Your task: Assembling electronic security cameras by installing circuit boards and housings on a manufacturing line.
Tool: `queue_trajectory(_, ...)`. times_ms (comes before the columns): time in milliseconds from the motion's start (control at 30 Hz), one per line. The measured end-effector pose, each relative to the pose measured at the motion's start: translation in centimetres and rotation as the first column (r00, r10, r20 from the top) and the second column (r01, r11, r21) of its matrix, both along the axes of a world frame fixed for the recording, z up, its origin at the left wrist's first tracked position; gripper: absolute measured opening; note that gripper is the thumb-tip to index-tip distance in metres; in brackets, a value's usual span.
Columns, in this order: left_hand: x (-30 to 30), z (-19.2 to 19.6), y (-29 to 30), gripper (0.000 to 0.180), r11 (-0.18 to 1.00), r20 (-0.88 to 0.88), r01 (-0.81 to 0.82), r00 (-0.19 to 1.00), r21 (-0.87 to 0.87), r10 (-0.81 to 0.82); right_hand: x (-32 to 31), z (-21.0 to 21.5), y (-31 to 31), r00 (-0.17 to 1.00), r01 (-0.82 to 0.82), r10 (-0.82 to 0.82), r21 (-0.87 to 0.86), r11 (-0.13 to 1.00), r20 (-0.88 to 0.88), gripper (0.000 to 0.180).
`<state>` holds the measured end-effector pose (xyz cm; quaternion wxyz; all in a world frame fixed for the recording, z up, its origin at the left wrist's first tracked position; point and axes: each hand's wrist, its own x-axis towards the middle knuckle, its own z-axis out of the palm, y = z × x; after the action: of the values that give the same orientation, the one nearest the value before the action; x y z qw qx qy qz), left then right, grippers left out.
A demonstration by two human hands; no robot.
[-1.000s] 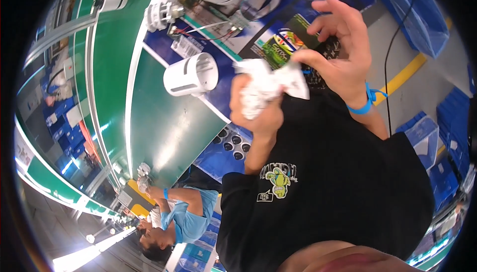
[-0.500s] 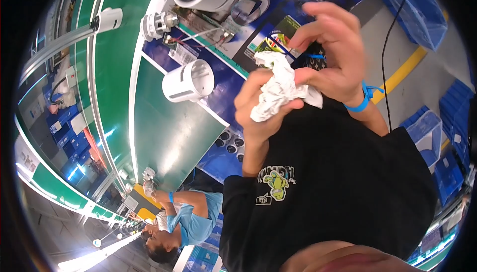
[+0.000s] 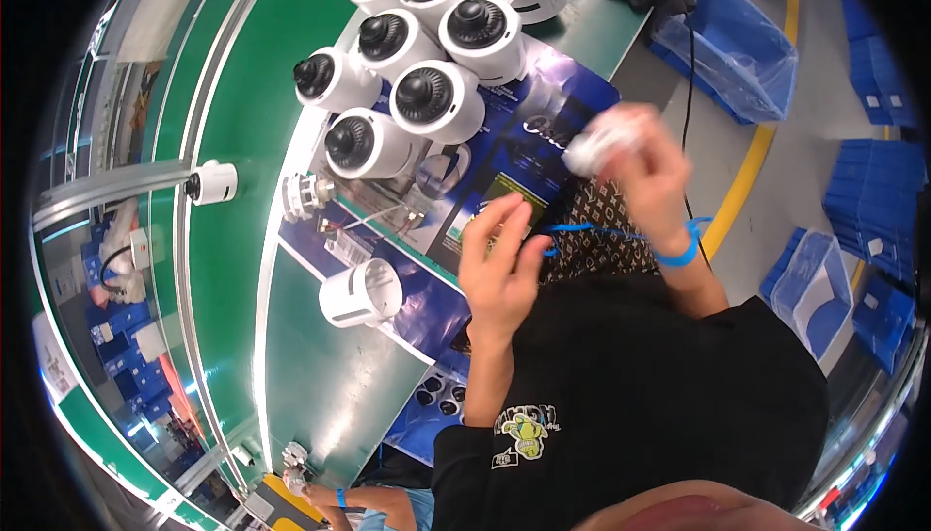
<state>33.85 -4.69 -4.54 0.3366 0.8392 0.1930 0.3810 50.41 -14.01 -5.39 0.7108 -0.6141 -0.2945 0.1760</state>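
I am holding a crumpled white cloth (image 3: 603, 146) in my right hand (image 3: 652, 182), fingers closed around it, up above the dark blue mat (image 3: 529, 158) on the green counter (image 3: 320, 376). The picture is blurred there, so I cannot tell exactly how tight the grip is. My left hand (image 3: 499, 259) is hovering open and empty, fingers spread, just over the mat's near edge. The cloth looks soft, light and limp; I judge it is best bunched in the fist, since a loose corner would flop. Beyond it, a cluster of white dome cameras (image 3: 427, 56) is standing together, and one white cylinder housing (image 3: 361, 293) is lying apart nearer to me.
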Motion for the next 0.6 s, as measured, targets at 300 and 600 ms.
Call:
queue_trajectory(300, -6.6, 1.3, 0.0, 0.019, 0.988, 0.051, -0.099, 0.993, -0.122, 0.106, 11.2, -1.0, 4.6, 0.604, 0.502, -0.215, -0.157, 0.851, 0.768, 0.039)
queue_trajectory(600, -16.0, 3.0, 10.4, 0.036, 0.861, -0.096, -0.401, 0.889, 0.312, 0.448, -5.6, 15.9, 5.1, 0.493, -0.630, 0.270, 0.125, 0.766, 0.827, 0.006)
